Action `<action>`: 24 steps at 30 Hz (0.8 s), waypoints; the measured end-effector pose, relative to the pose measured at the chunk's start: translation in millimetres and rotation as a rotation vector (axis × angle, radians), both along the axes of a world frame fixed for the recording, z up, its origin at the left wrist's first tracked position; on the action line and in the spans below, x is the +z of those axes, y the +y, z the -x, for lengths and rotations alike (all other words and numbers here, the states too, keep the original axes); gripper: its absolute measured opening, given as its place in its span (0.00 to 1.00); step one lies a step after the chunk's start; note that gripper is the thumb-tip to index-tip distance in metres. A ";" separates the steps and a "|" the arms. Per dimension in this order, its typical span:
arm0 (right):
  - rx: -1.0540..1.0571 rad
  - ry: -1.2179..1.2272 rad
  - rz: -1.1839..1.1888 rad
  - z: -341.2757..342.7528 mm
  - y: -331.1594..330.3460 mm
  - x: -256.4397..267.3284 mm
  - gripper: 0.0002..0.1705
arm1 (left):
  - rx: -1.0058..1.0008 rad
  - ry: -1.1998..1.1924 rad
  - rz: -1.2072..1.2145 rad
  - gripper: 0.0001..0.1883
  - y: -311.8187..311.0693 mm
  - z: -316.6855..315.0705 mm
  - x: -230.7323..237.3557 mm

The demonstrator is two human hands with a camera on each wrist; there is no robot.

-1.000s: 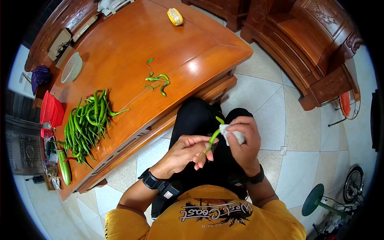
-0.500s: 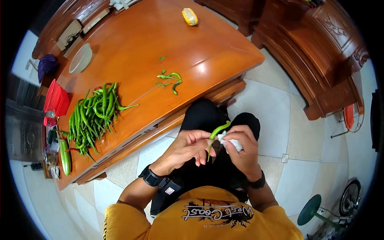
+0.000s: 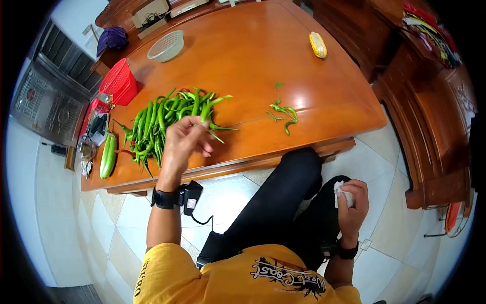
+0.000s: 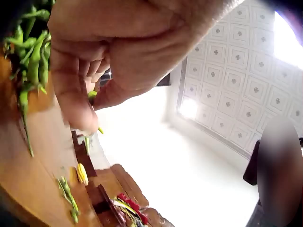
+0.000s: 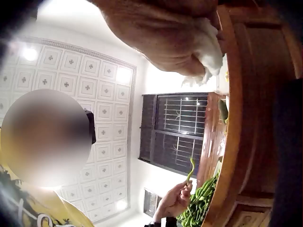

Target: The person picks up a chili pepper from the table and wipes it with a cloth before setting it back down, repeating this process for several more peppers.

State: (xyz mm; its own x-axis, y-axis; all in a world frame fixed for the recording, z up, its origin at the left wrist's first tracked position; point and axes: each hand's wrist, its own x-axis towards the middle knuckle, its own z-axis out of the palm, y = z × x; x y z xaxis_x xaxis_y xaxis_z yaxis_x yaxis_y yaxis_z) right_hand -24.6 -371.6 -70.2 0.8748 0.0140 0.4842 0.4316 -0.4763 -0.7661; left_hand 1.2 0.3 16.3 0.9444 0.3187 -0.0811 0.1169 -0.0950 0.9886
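Note:
My left hand [image 3: 185, 139] is over the table's near edge, pinching a green chili pepper [image 5: 191, 170] between thumb and fingers. Behind it in the head view lies a heap of green chili peppers [image 3: 147, 126], which the held pepper overlaps. In the left wrist view, only bits of the held pepper show past the fingertips. Low by the right knee, my right hand [image 3: 354, 210] grips a crumpled white cloth or tissue [image 5: 208, 49], partly hidden by the fingers. A few curled peppers [image 3: 289, 112] with stem scraps lie apart, farther right on the table.
On the wooden table [image 3: 238, 61] stand a pale colander [image 3: 166, 46] and a red basket [image 3: 120, 83] at the left. A long pale-green vegetable [image 3: 108, 157] lies at the left edge. A yellow corn cob [image 3: 318, 45] is at the far right.
My left hand has carried the pepper from above the lap, where the white cloth was against it, left to the heap. The right hand has drawn away with the cloth. The head view has turned left.

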 end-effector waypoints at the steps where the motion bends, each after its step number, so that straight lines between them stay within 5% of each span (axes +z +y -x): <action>1: -0.010 -0.001 0.005 -3.1 -1.8 0.1 0.09 | 0.057 -0.007 -0.022 0.11 9.2 0.1 1.4; 13: -0.011 -0.028 0.099 -32.1 -13.3 15.8 0.11 | 0.292 0.004 -0.131 0.24 56.4 6.5 -1.5; 24: 0.299 0.006 0.076 -43.4 7.9 55.8 0.09 | 0.569 -0.147 -0.407 0.12 97.3 75.5 20.0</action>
State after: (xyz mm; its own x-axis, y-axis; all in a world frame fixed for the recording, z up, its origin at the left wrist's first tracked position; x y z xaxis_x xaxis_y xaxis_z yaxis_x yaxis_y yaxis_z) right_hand 18.9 -363.7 -14.4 0.8294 0.3074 0.4665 0.5567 -0.3847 -0.7362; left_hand -74.3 97.6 36.3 0.6147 0.7431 0.2646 0.1265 -0.4240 0.8968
